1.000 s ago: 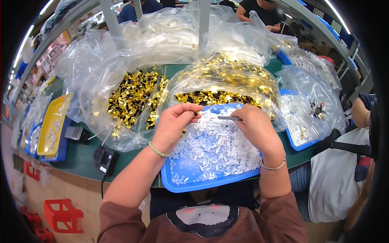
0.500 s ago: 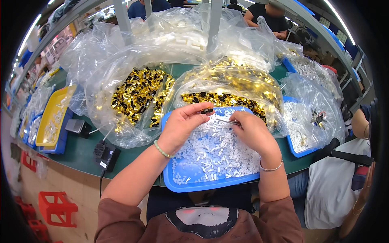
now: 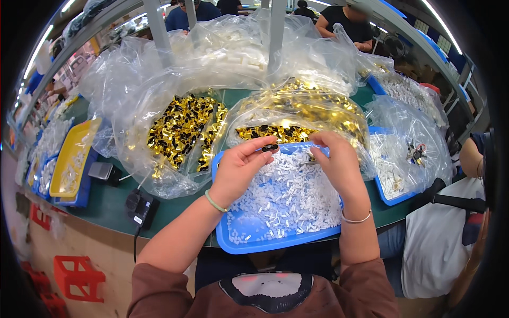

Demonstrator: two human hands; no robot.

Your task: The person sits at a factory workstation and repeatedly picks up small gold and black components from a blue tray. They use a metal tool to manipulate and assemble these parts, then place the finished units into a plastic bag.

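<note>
My left hand (image 3: 241, 169) hovers over a blue tray (image 3: 249, 245) full of small white plastic pieces (image 3: 289, 199), pinching a small dark piece (image 3: 269, 148) between thumb and fingertips. My right hand (image 3: 335, 161) is just right of it over the tray's far edge, fingers curled around a thin metal tool (image 3: 310, 162) whose tip points left. Both wrists wear thin bracelets. Beyond the tray lie clear plastic bags of shiny gold and black parts (image 3: 183, 130) and another bag of the same parts (image 3: 297, 119).
A yellow tray (image 3: 71, 153) stacked on blue trays with white pieces sits at the far left. A black power adapter (image 3: 140, 208) with cable lies on the green table (image 3: 101, 209). Another blue tray in a bag (image 3: 403, 164) is at right, beside a seated person (image 3: 450, 233).
My left hand has lifted slightly and now shows the small dark piece at its fingertips. The right hand moved a little toward the tray's far edge.
</note>
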